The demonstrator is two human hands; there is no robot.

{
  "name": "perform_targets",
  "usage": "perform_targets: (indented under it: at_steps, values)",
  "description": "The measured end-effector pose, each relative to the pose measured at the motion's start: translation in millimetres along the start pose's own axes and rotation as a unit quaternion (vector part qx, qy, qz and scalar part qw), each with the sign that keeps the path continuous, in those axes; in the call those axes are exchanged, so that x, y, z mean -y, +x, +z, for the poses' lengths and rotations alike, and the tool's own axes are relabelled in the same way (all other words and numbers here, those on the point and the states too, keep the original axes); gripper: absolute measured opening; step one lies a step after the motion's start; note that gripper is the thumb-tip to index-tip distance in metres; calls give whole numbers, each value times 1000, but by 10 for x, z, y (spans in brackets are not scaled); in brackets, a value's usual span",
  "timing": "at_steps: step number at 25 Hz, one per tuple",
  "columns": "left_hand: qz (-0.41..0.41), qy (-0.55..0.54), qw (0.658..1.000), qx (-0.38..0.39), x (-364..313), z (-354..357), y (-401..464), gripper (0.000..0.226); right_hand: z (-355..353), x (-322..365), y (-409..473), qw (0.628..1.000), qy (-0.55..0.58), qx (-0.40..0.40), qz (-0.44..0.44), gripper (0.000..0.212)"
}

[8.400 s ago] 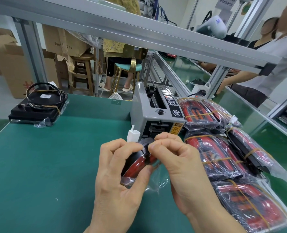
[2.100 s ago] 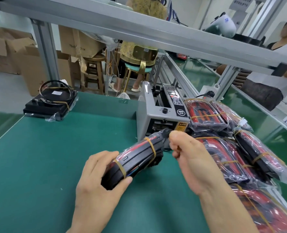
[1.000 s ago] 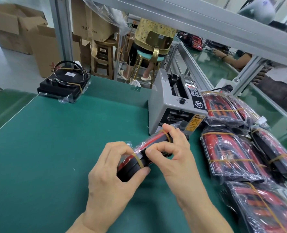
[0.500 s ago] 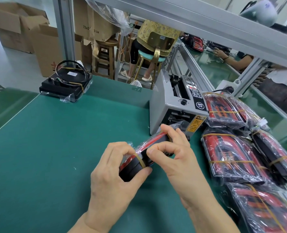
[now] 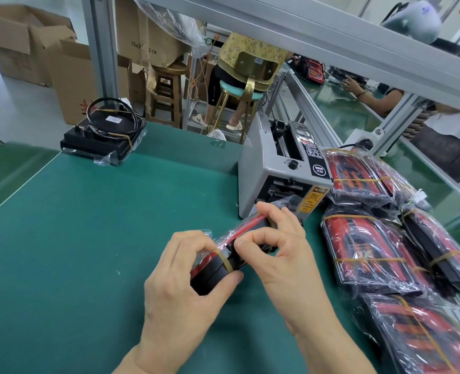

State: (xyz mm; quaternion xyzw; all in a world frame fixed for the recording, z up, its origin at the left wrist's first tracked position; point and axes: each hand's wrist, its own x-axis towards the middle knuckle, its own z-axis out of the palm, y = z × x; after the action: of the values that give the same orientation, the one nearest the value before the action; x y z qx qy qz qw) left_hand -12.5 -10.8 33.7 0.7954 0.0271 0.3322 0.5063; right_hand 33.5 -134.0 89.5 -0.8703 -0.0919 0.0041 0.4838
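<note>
Both hands grip one bagged red-black pack [image 5: 230, 248] above the green mat [image 5: 88, 238]: left hand [image 5: 180, 287] clamps near end, right hand [image 5: 280, 255] pinches far end, just before tape dispenser [image 5: 274, 168].

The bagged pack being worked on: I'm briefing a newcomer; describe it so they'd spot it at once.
At the green table, just in front of the grey machine, is a red-and-black pack in clear film. Unlike the packs piled at the right, it alone is held by left hand and right hand.
</note>
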Motion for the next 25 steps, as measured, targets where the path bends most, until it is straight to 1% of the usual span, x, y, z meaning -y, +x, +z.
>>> perform_targets:
  at_steps: [6, 12, 20, 25]
  values:
    - [10, -1, 1000, -4, 8, 14, -10, 35, -20, -29, -1, 1000, -16, 0, -2, 10]
    - [14, 1, 1000, -9, 16, 14, -7, 36, -13, -22, 6, 1000, -13, 4, -2, 12]
    - [55, 34, 998, -7, 57, 17, -23, 35, -1, -2, 4, 1000, -27, -11, -11, 10]
    - [109, 78, 991, 2, 108, 14, -42, 30, 6, 19, -16, 999, -34, -28, -10, 7]
